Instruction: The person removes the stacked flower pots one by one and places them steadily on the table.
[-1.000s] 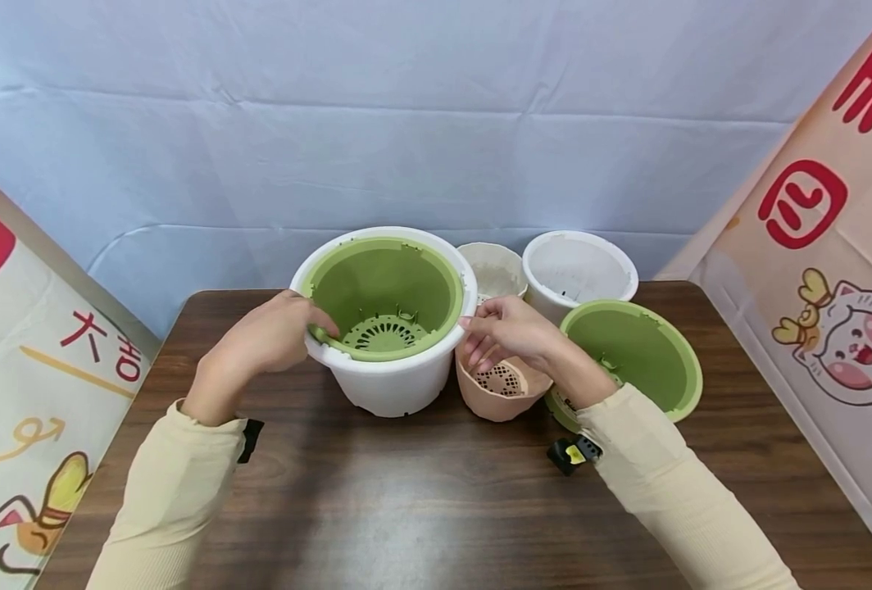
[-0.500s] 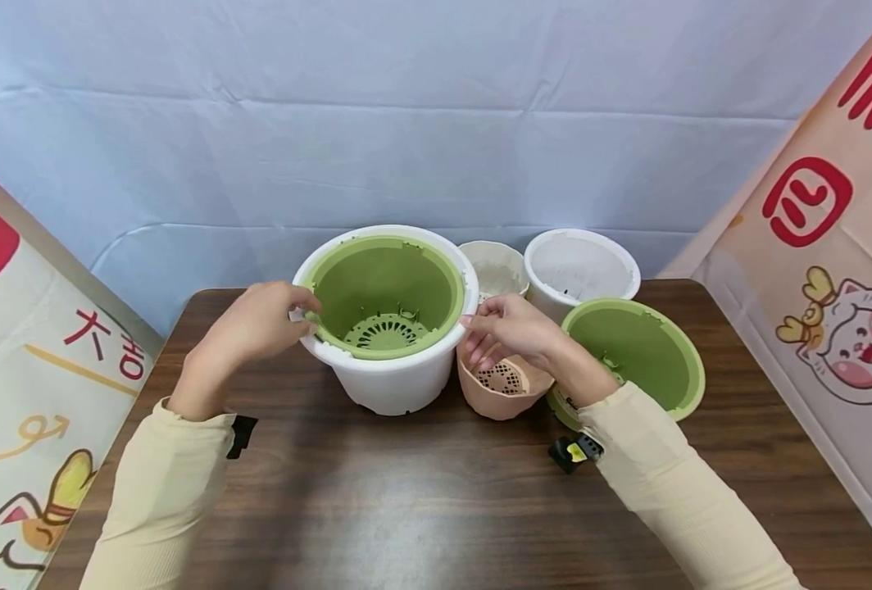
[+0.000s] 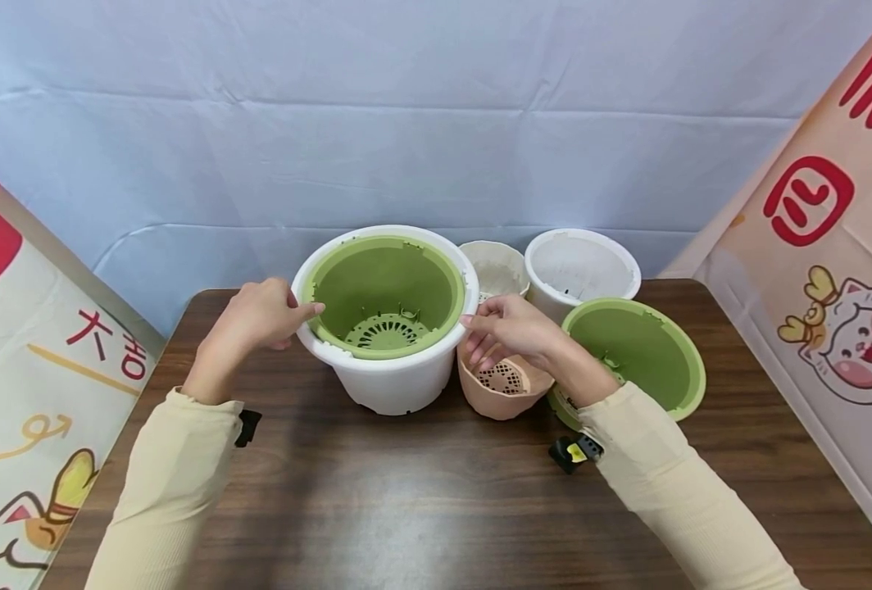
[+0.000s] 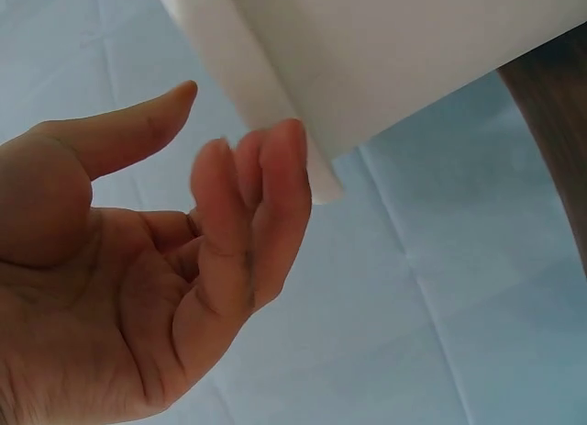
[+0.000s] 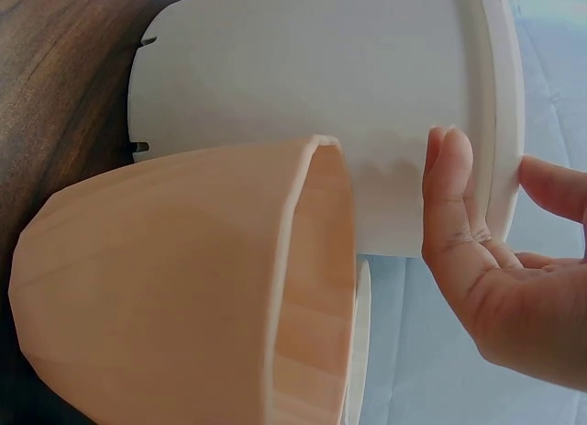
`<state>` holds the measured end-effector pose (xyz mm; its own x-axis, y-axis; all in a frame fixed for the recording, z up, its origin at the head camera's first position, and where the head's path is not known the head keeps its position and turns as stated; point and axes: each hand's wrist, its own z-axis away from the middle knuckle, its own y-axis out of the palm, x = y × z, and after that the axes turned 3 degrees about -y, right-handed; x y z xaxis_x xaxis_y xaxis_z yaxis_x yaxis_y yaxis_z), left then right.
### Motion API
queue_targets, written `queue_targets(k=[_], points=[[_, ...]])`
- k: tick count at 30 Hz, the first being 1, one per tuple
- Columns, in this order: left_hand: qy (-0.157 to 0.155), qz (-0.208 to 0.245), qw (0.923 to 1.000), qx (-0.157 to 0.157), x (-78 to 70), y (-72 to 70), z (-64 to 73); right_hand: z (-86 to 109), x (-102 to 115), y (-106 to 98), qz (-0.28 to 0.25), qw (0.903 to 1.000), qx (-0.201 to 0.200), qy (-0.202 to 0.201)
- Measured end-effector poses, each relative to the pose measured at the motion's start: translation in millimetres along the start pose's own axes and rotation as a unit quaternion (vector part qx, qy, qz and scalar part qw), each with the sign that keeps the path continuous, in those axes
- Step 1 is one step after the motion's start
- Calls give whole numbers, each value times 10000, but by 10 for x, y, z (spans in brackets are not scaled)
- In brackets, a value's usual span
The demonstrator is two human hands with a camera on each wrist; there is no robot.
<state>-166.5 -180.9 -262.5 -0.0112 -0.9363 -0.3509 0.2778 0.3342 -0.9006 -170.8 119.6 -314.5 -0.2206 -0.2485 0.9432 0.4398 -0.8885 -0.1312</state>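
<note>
A large white flowerpot [image 3: 392,389] stands at the table's middle back, with a green pot [image 3: 384,283] nested inside, its slotted bottom showing. My left hand [image 3: 262,315] is at the white pot's left rim, thumb reaching over the edge. In the left wrist view its thumb and loosely bent fingers [image 4: 284,195] are spread apart beside the rim. On the opposite side my right hand [image 3: 513,328] pinches the white rim, thumb on top and fingers against the outer wall, as the right wrist view shows. Beneath the right hand sits a peach pot [image 5: 183,287].
Behind the peach pot stands a cream pot [image 3: 491,266], and right of it a smaller white pot [image 3: 583,270]. A second green pot [image 3: 638,352] leans tilted at the right, partly behind my right forearm. The brown wooden table [image 3: 406,508] stretches toward me.
My left hand has come off the green pot's inner rim and moved back and outward to the white rim, its thumb stretching out. The right hand and the pots stay put.
</note>
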Motion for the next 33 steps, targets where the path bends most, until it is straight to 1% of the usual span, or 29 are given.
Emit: queue_targets(k=[6,10,13,16,23,28,33], points=[[-112,134,9998,86,13,41,-56,3,3,4,9,10000,7,6],[-230,174,9996,65,13,60,-82,7,12,3,15,10000,4,8],[-328,192,9993,-17,2,75,-101,9,16,2,3,10000,4,10],[-408,163,9989,-163,-14,93,-121,11,20,-1,-2,10000,5,21],[-440,-114,9977,-508,-40,126,-135,8,21,0,-33,10000,15,35],[-484,-285,9966,-609,-46,150,-139,3,11,-3,-15,10000,16,29],[-467,-404,9961,-630,-45,163,-138,8,13,-2,-16,10000,3,19]])
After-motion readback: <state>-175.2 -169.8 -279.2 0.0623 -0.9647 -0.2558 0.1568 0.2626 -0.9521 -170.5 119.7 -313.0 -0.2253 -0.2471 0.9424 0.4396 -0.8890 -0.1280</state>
